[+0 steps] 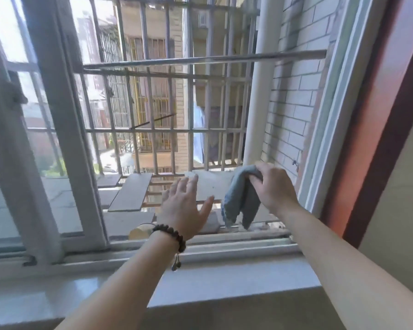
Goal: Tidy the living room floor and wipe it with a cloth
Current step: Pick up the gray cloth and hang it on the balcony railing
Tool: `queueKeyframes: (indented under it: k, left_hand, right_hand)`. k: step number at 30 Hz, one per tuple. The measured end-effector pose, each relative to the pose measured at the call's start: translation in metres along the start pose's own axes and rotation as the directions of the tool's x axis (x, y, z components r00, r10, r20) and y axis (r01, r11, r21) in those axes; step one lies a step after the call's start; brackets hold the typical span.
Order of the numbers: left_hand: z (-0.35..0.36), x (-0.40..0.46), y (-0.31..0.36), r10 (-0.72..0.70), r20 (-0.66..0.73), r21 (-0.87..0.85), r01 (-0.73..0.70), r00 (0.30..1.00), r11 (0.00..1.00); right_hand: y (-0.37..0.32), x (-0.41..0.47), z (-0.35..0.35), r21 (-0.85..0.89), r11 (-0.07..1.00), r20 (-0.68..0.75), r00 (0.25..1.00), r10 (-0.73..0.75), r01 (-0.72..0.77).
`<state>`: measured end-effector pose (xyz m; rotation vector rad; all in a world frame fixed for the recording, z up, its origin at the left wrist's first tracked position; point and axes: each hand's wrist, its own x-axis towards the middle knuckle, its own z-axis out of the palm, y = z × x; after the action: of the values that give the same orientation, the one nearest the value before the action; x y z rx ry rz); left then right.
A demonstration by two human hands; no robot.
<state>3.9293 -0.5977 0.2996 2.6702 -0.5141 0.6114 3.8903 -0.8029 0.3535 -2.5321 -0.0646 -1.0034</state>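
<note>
A pale window sill (pixel 224 282) is seen nearest, crossed by two bare forearms that are stretched out through the open window. A dark beaded bracelet (pixel 171 235) is worn on the left wrist, with a short cord and beads hanging below it. Beyond the sill, the metal window track (pixel 224 245) is laid across the opening, and a white sliding window frame (pixel 65 139) is pushed to the left side.

The left hand (pixel 185 208) is held out past the track with its fingers spread and straight; nothing is grasped by it. The right hand (pixel 272 186) is held further right, its fingers curled round the top of a grey-blue cloth (pixel 240 201). The cloth is bunched at the grip and is left hanging in two loose folds below the hand, outside the window and above the ledge, just beside the left hand's thumb. Whether the cloth's lower ends touch the ledge cannot be told.

Under the hands, flat grey tiles (pixel 131 194) are laid on the floor of a barred metal cage (pixel 167 96). A white pipe (pixel 260 91) is run upright at the right, against a white brick wall (pixel 296 91). Through the bars, a neighbouring building (pixel 153 55) with barred balconies is seen.
</note>
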Motion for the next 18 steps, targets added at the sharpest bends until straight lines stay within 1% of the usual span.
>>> queueKeyframes:
  k: [4, 6, 9, 11, 14, 18]
  left_hand:
    - [0.019, 0.076, 0.007, 0.056, -0.012, -0.038, -0.056, 0.998, 0.998]
    - [0.026, 0.108, 0.008, 0.084, 0.012, -0.104, -0.083, 0.996, 0.991]
    - [0.033, 0.147, 0.005, 0.067, 0.069, -0.253, -0.047, 0.995, 0.966]
    - [0.039, 0.168, 0.002, 0.046, 0.097, -0.384, -0.005, 0.994, 0.923]
    - [0.045, 0.195, -0.004, 0.019, 0.148, -0.586, 0.072, 0.989, 0.807]
    - [0.039, 0.222, -0.014, -0.033, 0.12, -0.701, 0.108, 0.992, 0.705]
  right_hand:
    - [0.024, 0.071, 0.019, 0.03, 0.998, -0.015, 0.999, -0.045, 0.046]
    - [0.031, 0.103, 0.027, 0.055, 0.996, -0.03, 0.997, -0.067, 0.069]
    - [0.039, 0.146, 0.04, 0.095, 0.993, -0.057, 0.996, -0.063, 0.068]
    - [0.043, 0.166, 0.051, 0.119, 0.991, -0.064, 0.996, -0.059, 0.066]
    - [0.048, 0.189, 0.062, 0.213, 0.976, -0.061, 0.998, -0.035, 0.047]
    - [0.063, 0.208, 0.071, 0.296, 0.955, -0.072, 0.996, 0.047, -0.024]
